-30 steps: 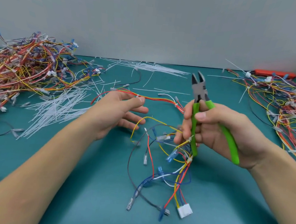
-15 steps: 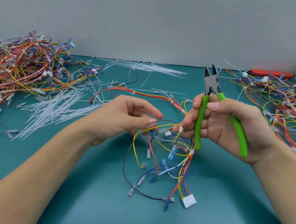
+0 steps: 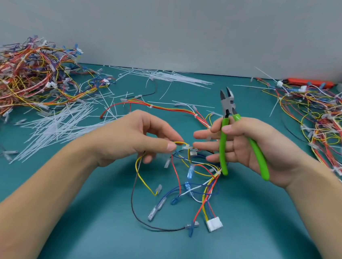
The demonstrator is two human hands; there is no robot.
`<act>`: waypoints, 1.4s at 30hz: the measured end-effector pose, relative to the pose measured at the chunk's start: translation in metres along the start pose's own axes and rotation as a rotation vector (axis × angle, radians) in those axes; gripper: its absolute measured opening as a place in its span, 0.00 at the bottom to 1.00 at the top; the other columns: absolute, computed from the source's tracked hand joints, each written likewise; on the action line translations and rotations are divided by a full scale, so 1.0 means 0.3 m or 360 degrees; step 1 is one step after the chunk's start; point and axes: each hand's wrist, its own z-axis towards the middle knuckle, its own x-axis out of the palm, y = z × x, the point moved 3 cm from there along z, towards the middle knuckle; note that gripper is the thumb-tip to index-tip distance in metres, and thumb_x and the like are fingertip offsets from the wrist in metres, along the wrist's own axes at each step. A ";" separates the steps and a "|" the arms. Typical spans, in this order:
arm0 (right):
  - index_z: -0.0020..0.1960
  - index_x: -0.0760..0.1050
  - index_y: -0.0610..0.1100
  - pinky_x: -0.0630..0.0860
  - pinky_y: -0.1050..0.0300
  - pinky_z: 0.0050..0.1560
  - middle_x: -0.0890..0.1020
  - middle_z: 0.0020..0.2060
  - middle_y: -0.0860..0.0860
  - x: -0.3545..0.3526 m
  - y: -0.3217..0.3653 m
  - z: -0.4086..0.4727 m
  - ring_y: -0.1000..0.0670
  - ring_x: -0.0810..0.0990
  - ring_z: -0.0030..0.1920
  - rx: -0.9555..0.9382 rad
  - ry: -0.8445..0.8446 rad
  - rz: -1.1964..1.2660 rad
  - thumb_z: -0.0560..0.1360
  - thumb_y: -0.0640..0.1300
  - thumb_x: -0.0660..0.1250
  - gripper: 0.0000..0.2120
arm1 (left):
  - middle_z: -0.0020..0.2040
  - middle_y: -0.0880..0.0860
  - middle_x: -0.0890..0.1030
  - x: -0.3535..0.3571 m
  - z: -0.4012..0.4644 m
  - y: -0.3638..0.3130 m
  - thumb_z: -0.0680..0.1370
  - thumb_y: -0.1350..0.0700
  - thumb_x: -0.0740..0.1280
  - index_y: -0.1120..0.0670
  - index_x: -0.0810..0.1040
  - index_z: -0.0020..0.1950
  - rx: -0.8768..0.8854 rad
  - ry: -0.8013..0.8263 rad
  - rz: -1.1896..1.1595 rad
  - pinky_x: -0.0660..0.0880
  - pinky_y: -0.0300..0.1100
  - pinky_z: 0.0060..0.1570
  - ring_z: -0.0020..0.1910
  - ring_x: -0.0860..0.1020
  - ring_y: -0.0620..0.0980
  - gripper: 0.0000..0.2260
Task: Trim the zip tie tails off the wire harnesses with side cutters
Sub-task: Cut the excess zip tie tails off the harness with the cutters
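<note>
**Wire harness held up over green table**

Wire harness (image 3: 184, 179) hanging between both hands, low ends on the table (image 3: 260, 233). Left hand (image 3: 137, 138) pinching its yellow wire by a white zip tie (image 3: 186, 146). Right hand (image 3: 248, 146) gripping green side cutters (image 3: 227, 122), blades open a little, pointing up, fingers reaching toward the tie. Cut white tails (image 3: 56, 125) piled at left.

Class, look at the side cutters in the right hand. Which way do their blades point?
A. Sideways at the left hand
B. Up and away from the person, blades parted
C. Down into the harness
B: the right hand holds the side cutters by the green handles, blades parted, pointing up toward the wall.
</note>
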 end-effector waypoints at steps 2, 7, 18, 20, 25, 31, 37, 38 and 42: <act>0.54 0.75 0.41 0.84 0.43 0.56 0.85 0.60 0.39 0.002 -0.005 0.003 0.37 0.85 0.60 0.0013 -0.0011 -0.0035 0.73 0.45 0.64 0.12 | 0.33 0.48 0.77 -0.013 0.001 -0.001 0.75 0.51 0.73 0.53 0.88 0.49 -0.0012 -0.0091 -0.0125 0.66 0.35 0.25 0.22 0.69 0.47 0.08; 0.55 0.75 0.40 0.78 0.42 0.58 0.85 0.60 0.40 0.002 -0.008 0.005 0.38 0.85 0.61 -0.0002 -0.0026 -0.0121 0.74 0.44 0.65 0.12 | 0.31 0.48 0.74 -0.034 -0.006 -0.003 0.75 0.47 0.73 0.51 0.87 0.53 -0.0140 -0.0074 -0.0652 0.70 0.36 0.27 0.25 0.72 0.46 0.12; 0.57 0.75 0.40 0.77 0.41 0.58 0.85 0.62 0.45 -0.008 -0.009 0.007 0.37 0.85 0.59 -0.0055 -0.0070 -0.0163 0.75 0.44 0.66 0.13 | 0.63 0.53 0.83 -0.071 -0.041 -0.010 0.67 0.51 0.82 0.53 0.83 0.66 -0.0237 0.0290 -0.1333 0.67 0.29 0.15 0.22 0.73 0.40 0.28; 0.56 0.76 0.41 0.77 0.42 0.56 0.85 0.62 0.45 -0.008 -0.002 0.004 0.36 0.86 0.57 -0.0097 -0.0092 -0.0170 0.75 0.44 0.66 0.12 | 0.71 0.57 0.77 -0.072 -0.047 -0.018 0.72 0.53 0.78 0.56 0.79 0.70 -0.0193 0.0401 -0.1482 0.66 0.28 0.15 0.20 0.68 0.39 0.28; 0.53 0.78 0.44 0.77 0.47 0.48 0.85 0.59 0.41 -0.004 0.021 -0.013 0.42 0.84 0.45 -0.0150 -0.0089 -0.0186 0.74 0.45 0.66 0.10 | 0.71 0.55 0.78 -0.084 -0.047 -0.010 0.78 0.57 0.70 0.56 0.80 0.69 -0.0167 0.0239 -0.1286 0.58 0.26 0.16 0.19 0.57 0.42 0.19; 0.57 0.76 0.41 0.80 0.47 0.49 0.83 0.62 0.35 0.056 0.010 -0.025 0.34 0.85 0.55 -0.0016 0.0246 0.0036 0.75 0.43 0.64 0.12 | 0.55 0.51 0.86 -0.090 -0.014 0.005 0.74 0.60 0.67 0.51 0.88 0.54 -0.0137 -0.0144 -0.0990 0.57 0.29 0.19 0.20 0.60 0.38 0.14; 0.58 0.76 0.41 0.83 0.45 0.53 0.83 0.62 0.36 0.075 0.013 -0.018 0.35 0.85 0.58 -0.0024 0.0193 0.0321 0.70 0.45 0.68 0.18 | 0.43 0.56 0.87 -0.116 0.014 0.027 0.78 0.68 0.64 0.53 0.88 0.43 -0.0072 -0.0650 -0.0441 0.57 0.34 0.24 0.25 0.61 0.44 0.16; 0.58 0.76 0.41 0.83 0.44 0.54 0.82 0.63 0.35 0.076 0.015 -0.019 0.34 0.84 0.60 -0.0012 0.0212 0.0330 0.70 0.46 0.69 0.18 | 0.43 0.56 0.87 -0.112 0.017 0.030 0.78 0.68 0.64 0.52 0.88 0.42 -0.0096 -0.0689 -0.0371 0.58 0.34 0.24 0.25 0.61 0.45 0.16; 0.59 0.76 0.41 0.82 0.43 0.57 0.81 0.65 0.34 0.080 0.016 -0.020 0.33 0.81 0.64 0.0041 0.0291 0.0394 0.71 0.46 0.67 0.18 | 0.41 0.52 0.87 -0.087 0.023 0.034 0.78 0.67 0.65 0.50 0.87 0.41 -0.0100 -0.0768 -0.0061 0.63 0.32 0.24 0.27 0.68 0.44 0.15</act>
